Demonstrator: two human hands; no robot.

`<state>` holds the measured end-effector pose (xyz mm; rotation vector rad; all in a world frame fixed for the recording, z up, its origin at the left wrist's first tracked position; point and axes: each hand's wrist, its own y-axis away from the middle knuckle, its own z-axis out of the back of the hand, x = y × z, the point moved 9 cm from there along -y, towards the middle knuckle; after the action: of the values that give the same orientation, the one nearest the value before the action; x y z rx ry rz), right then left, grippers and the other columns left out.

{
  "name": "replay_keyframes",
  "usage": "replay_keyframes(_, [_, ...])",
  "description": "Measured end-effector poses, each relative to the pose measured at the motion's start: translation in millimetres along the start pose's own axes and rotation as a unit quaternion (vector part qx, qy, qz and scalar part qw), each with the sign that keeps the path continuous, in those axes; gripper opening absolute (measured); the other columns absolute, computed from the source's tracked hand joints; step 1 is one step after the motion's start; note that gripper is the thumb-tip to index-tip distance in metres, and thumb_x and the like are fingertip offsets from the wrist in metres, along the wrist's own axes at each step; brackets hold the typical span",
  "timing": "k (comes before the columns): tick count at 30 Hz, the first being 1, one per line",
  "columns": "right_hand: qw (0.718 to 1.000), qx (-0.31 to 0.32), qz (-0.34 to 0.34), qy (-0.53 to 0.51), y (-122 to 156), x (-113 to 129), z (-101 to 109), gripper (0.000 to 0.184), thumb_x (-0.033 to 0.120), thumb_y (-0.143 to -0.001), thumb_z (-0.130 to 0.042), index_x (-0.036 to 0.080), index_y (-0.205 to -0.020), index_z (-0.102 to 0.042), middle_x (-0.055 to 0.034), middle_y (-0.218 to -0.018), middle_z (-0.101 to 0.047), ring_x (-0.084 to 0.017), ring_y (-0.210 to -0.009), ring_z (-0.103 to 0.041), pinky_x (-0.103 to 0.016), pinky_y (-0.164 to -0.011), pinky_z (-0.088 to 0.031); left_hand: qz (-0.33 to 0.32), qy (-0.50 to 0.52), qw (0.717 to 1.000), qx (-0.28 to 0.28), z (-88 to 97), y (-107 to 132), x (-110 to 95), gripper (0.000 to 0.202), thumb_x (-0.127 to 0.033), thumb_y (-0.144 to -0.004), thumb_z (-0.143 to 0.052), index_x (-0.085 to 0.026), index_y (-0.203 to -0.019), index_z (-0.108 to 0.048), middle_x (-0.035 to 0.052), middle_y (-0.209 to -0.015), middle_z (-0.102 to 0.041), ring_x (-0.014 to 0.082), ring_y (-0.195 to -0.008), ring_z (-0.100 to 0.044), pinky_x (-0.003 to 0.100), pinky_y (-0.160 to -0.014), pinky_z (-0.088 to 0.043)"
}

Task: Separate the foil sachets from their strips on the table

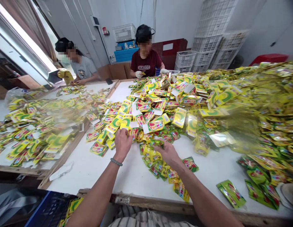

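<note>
Yellow-green sachets [158, 124] cover the white table [127, 176]; at their near edge, left hand [122, 142] clutches one, right hand [168, 153] lies open.

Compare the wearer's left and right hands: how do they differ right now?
The left hand is curled into yellow packets; the right hand lies flatter on loose sachets. The left wrist wears a band; the right wrist is bare. Both reach the near edge of the pile.
</note>
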<state>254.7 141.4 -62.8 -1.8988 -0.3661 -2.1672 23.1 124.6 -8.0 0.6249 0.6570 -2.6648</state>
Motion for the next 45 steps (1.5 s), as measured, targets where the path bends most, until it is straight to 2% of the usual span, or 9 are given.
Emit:
replay_keyframes(2, [0.999,-0.017,0.015,0.039,-1.4,1.1,8.6,0.028,0.044,-0.077,-0.066,0.021,-0.092,-0.066,-0.0022,-0.078,-0.069,-0.024,-0.077,-0.064,-0.038,-0.074,-0.051,0.007,0.078,0.997,0.014,4.7,5.7,2.2,0.018,-0.034,-0.075,-0.066,-0.021,-0.083,-0.056,0.0055,-0.085,-0.061,0.0238,-0.081,-0.058,0.033,-0.072,-0.043])
replay_keyframes(4, [0.998,-0.024,0.034,0.039,-1.8,5.7,13.9,0.025,0.042,-0.079,-0.064,0.020,-0.089,-0.065,-0.0032,-0.082,-0.069,-0.023,-0.080,-0.063,-0.037,-0.077,-0.050,0.025,0.186,0.978,0.090,0.5,17.2,2.2,0.027,-0.037,-0.073,-0.069,-0.021,-0.093,-0.058,0.0017,-0.079,-0.064,0.0199,-0.072,-0.059,0.029,-0.066,-0.042])
replay_keyframes(8, [0.996,-0.042,0.063,-0.037,-0.3,17.8,15.1,0.028,0.047,-0.079,-0.065,0.019,-0.086,-0.064,-0.0027,-0.079,-0.067,-0.021,-0.079,-0.062,-0.033,-0.074,-0.049,0.053,0.331,0.905,0.262,-21.2,55.2,-15.3,0.035,-0.040,-0.069,-0.076,-0.019,-0.094,-0.064,-0.0001,-0.072,-0.067,0.0172,-0.068,-0.060,0.026,-0.063,-0.045])
replay_keyframes(11, [0.994,-0.046,0.083,-0.050,1.1,24.6,13.0,0.031,0.049,-0.079,-0.064,0.020,-0.090,-0.065,-0.0035,-0.087,-0.067,-0.021,-0.085,-0.061,-0.032,-0.077,-0.049,0.082,0.420,0.843,0.326,-38.3,78.1,-29.4,0.035,-0.042,-0.072,-0.074,-0.017,-0.094,-0.064,0.0039,-0.085,-0.071,0.0189,-0.078,-0.065,0.029,-0.071,-0.051])
replay_keyframes(13, [0.996,-0.026,0.084,-0.006,1.3,24.7,10.7,0.030,0.046,-0.079,-0.065,0.020,-0.092,-0.065,-0.0038,-0.092,-0.066,-0.021,-0.088,-0.060,-0.032,-0.080,-0.048,0.104,0.467,0.815,0.329,-45.0,83.7,-32.0,0.035,-0.044,-0.075,-0.072,-0.017,-0.095,-0.062,0.0051,-0.088,-0.071,0.0186,-0.079,-0.066,0.030,-0.072,-0.052])
replay_keyframes(23, [0.971,0.068,0.080,0.215,3.8,16.9,-0.9,0.010,0.019,-0.072,-0.070,0.022,-0.081,-0.067,-0.0020,-0.085,-0.063,-0.020,-0.082,-0.058,-0.031,-0.077,-0.044,0.133,0.476,0.801,0.337,-57.4,93.2,-30.7,0.039,-0.045,-0.069,-0.078,-0.015,-0.090,-0.063,0.0039,-0.080,-0.073,0.0153,-0.068,-0.067,0.026,-0.066,-0.052])
replay_keyframes(29, [0.985,0.059,0.094,0.132,6.7,28.3,3.2,0.027,0.036,-0.086,-0.059,0.025,-0.110,-0.065,-0.0005,-0.093,-0.068,-0.018,-0.079,-0.060,-0.029,-0.072,-0.045,0.182,0.513,0.780,0.308,-57.5,87.9,-27.0,0.042,-0.042,-0.066,-0.081,-0.015,-0.094,-0.064,0.0050,-0.083,-0.075,0.0172,-0.072,-0.070,0.029,-0.070,-0.055])
replay_keyframes(37, [0.972,0.010,0.170,0.161,7.0,35.2,0.5,0.019,0.038,-0.084,-0.064,0.022,-0.089,-0.072,-0.0057,-0.085,-0.065,-0.020,-0.079,-0.059,-0.033,-0.074,-0.045,0.196,0.532,0.756,0.326,-59.7,94.9,-30.3,0.040,-0.041,-0.066,-0.082,-0.014,-0.091,-0.066,0.0035,-0.076,-0.074,0.0146,-0.064,-0.068,0.025,-0.063,-0.054])
replay_keyframes(45, [0.995,-0.009,0.087,0.043,6.7,24.3,8.9,0.027,0.036,-0.078,-0.065,0.022,-0.101,-0.061,-0.0003,-0.080,-0.067,-0.017,-0.071,-0.062,-0.029,-0.067,-0.047,0.266,0.552,0.724,0.318,-61.5,95.2,-33.0,0.049,-0.032,-0.053,-0.089,-0.013,-0.092,-0.066,0.0043,-0.077,-0.076,0.0166,-0.064,-0.070,0.027,-0.063,-0.056])
